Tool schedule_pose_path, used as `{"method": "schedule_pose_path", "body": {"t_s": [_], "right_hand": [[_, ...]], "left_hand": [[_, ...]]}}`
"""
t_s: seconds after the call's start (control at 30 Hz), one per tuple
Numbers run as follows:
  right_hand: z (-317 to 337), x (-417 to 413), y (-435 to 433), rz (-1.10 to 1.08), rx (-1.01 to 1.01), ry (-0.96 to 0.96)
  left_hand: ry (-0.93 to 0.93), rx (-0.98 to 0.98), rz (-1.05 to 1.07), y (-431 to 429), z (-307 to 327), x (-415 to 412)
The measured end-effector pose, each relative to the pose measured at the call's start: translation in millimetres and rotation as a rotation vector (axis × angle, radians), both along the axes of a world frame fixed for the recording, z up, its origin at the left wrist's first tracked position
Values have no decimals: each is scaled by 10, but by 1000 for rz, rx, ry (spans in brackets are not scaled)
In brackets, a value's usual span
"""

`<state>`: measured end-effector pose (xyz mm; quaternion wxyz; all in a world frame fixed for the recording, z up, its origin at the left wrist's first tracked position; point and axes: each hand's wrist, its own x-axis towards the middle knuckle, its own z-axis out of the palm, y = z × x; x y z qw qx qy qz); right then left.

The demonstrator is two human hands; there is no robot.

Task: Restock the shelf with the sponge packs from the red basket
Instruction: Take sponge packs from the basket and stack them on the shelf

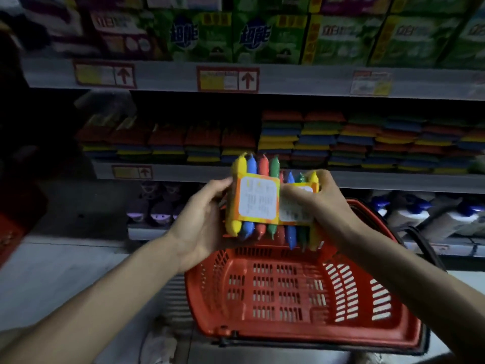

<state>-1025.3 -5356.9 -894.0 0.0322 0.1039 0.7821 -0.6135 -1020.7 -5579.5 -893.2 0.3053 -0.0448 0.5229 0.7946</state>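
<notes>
My left hand (202, 222) grips a sponge pack (256, 198) of yellow, blue, red and green sponges with an orange-edged white label. My right hand (325, 206) grips a second sponge pack (301, 232), partly hidden behind the first. Both packs are held side by side above the red basket (367, 324), which shows no packs inside. Straight ahead, the middle shelf (183, 172) carries rows of stacked sponge packs (315, 137).
Green and purple detergent boxes (262, 38) fill the upper shelf. White spray bottles (446, 216) lie on the lower shelf at right, dark purple items (154, 206) at left. A red object (15, 227) sits at the far left. The basket stands on a grey floor.
</notes>
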Motion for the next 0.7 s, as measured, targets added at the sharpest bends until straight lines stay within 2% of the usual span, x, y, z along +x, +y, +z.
{"method": "schedule_pose_path", "body": {"t_s": [0.13,0.27,0.37,0.5,0.57,0.7], "right_hand": [[-84,-99,-23,54,53,4],[-104,-194,52,86,270,20],[-41,-195,145,81,148,-36],[75,-171,215,174,-4,-100],[109,-160,246,259,16,-90],[203,-101,325,450,187,-15]], "left_hand": [[3,-49,-2,-65,-19,-116],[-13,-287,-47,-78,-31,-210],[54,-413,-13,-141,-39,-286],[96,-444,-58,-204,-9,-367],[115,-477,-96,-215,1,-390],[248,-674,-90,-326,18,-455]]}}
